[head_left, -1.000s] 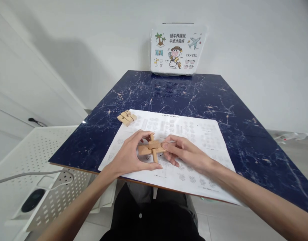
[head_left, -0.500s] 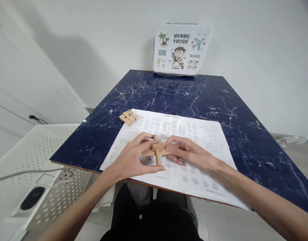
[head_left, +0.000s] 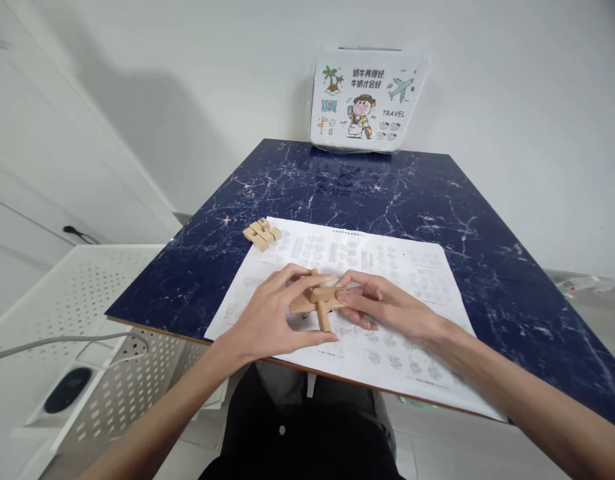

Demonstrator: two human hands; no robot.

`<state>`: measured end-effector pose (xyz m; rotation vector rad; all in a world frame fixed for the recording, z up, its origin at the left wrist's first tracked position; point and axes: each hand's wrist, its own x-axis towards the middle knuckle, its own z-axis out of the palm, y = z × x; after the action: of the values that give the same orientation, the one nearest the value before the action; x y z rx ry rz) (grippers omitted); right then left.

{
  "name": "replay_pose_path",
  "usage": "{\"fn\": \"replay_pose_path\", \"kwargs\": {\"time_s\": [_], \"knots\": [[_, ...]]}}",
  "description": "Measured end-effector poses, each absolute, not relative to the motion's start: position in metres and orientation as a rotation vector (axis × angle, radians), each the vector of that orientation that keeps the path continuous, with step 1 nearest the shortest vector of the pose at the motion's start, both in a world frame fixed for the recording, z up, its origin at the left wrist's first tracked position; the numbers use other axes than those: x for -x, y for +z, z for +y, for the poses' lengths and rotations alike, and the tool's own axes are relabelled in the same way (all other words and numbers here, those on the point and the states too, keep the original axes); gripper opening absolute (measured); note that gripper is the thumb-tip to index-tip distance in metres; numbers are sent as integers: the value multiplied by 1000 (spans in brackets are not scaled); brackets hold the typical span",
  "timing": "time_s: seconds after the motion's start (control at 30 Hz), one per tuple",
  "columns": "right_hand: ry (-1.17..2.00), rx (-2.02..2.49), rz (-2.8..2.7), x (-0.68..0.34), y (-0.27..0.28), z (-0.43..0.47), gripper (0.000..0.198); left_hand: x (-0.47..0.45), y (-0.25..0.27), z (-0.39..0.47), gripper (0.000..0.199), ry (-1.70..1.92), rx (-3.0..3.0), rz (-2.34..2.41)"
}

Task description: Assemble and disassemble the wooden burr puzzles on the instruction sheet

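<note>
Between my hands is a wooden puzzle of crossed pieces (head_left: 323,315), with a flat bar running sideways and a rounded stick across it. My left hand (head_left: 272,313) spans the stick, thumb at its near end and fingers at the far end and over the top. The thumb and fingers of my right hand (head_left: 380,303) pinch the right end of the flat bar. Beneath both hands lies a white printed sheet (head_left: 427,273) covered in small diagrams. Some of the puzzle's far side is hidden by my left fingers.
Several notched wooden pieces (head_left: 261,235) sit grouped at the sheet's far left corner. The dark blue marbled table (head_left: 387,187) carries a white cartoon-printed case (head_left: 367,100) at its back edge. Left of the table stands a white perforated rack (head_left: 122,267) with a cable and a dark oval device.
My left index finger has shifted rightward over the top of the wooden puzzle. Both hands keep their hold. The whole view has moved slightly.
</note>
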<state>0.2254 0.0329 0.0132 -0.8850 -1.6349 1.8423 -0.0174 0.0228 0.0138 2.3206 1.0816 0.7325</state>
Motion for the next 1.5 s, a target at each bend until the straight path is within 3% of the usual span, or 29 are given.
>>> {"fn": "replay_pose_path", "kwargs": {"time_s": [0.13,0.33,0.47,0.53,0.67,0.7,0.93,1.5], "knots": [[1631,1043,-1777,-226,14,32,42,4,13,16,94,656,-2235,1297],[594,1033,-2101,-226,14,22,43,-5,10,5,82,603,-2218,1431],[317,844,-2273,-223,20,17,38,2,15,-5,97,530,-2215,1377],[344,821,-2280,-222,23,17,27,10,20,-6,88,503,-2188,1244],[578,906,-2270,-224,25,19,17,25,24,1,24,489,-2160,1078],[607,928,-2275,-225,25,19,17,26,23,3,19,488,-2170,1081],[720,822,-2342,-227,24,21,16,25,12,8,19,596,-2295,1099],[577,752,-2494,-228,31,22,21,38,9,3,14,675,-2452,1101]]}}
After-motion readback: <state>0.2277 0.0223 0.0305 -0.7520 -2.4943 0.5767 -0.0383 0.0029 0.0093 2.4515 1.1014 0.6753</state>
